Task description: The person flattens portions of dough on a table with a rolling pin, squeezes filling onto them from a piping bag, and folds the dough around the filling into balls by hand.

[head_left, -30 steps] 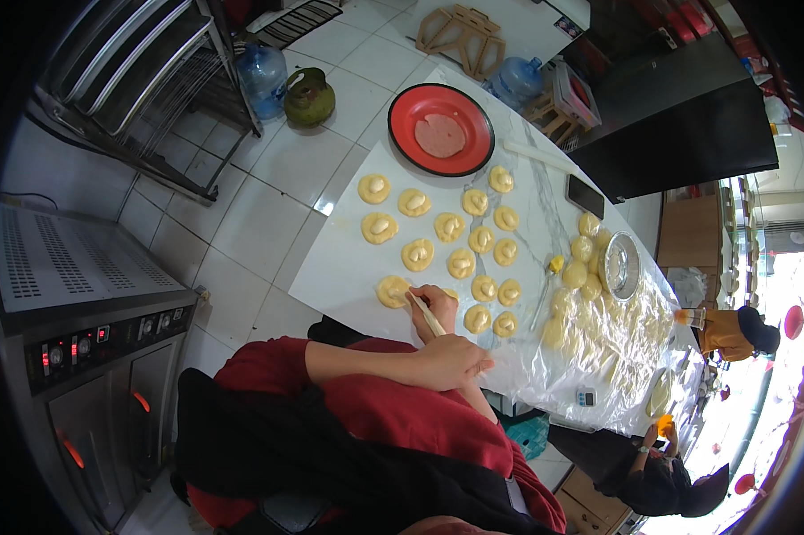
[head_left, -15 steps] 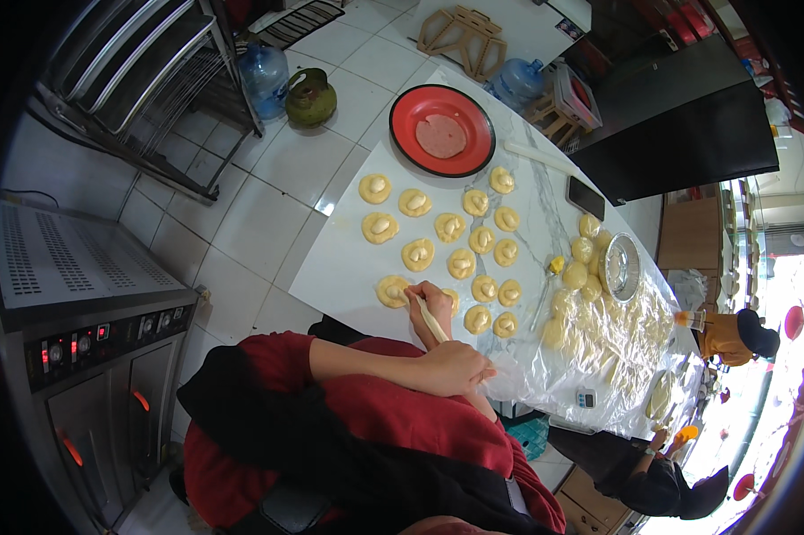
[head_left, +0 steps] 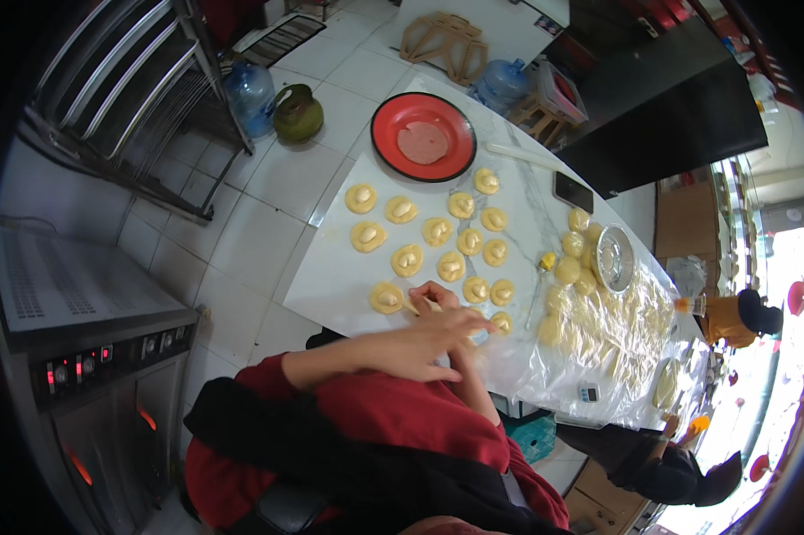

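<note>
My left hand (head_left: 424, 346) reaches in from the left and lies over the near edge of the white table (head_left: 331, 267), fingers stretched to the right. Just beyond it my right hand (head_left: 438, 296) pinches a thin wooden stick (head_left: 410, 307). The stick's tip is at the nearest dough round (head_left: 386, 297), a flat yellow disc with a pale filling on top. Several more such filled rounds (head_left: 407, 259) lie in rows across the table. Whether the left hand holds anything is hidden.
A red plate (head_left: 384, 165) with a pink disc stands at the far end, beside a white rolling pin (head_left: 522, 156) and a phone (head_left: 573, 191). On the right are plastic sheet with dough balls (head_left: 598, 339) and a metal tin (head_left: 614, 259). An oven (head_left: 81, 357) stands left; another person (head_left: 669, 464) crouches lower right.
My left hand has slid right along the table edge. My right hand has come into view beyond it at the stick. The dough rounds have not moved.
</note>
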The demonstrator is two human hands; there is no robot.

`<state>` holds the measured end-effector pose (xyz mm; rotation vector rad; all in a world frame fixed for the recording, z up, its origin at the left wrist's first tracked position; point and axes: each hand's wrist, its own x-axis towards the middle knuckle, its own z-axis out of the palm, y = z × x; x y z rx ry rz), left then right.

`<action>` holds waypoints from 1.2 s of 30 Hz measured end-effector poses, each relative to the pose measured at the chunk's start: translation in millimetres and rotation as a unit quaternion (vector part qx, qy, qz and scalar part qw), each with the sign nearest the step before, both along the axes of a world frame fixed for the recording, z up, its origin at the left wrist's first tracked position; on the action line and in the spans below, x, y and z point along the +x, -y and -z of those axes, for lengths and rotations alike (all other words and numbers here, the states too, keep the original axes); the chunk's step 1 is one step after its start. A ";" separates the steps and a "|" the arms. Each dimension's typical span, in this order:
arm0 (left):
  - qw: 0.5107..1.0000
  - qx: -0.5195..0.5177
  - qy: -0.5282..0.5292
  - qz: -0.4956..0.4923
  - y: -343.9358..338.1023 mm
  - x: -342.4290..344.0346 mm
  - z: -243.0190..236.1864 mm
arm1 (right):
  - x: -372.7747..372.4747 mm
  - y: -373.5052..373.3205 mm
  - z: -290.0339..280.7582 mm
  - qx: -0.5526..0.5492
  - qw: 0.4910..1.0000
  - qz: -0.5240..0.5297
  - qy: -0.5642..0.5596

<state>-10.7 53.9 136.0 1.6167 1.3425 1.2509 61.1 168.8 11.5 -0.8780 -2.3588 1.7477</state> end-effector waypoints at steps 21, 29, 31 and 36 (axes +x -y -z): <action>0.936 0.311 -0.010 0.162 228.3 -102.8 -196.4 | 30.5 -116.9 -38.4 0.481 0.865 -0.013 0.140; 0.773 0.334 -0.240 0.483 167.3 -58.1 -217.9 | 42.9 -100.2 -20.2 0.414 0.892 -0.056 0.173; 0.779 0.306 -0.201 0.509 177.2 -69.6 -215.5 | 34.2 -99.1 -22.4 0.375 0.913 -0.049 0.157; 0.893 0.312 0.030 0.322 125.7 -100.7 -169.4 | 46.9 -85.8 -5.0 0.457 0.886 0.018 0.076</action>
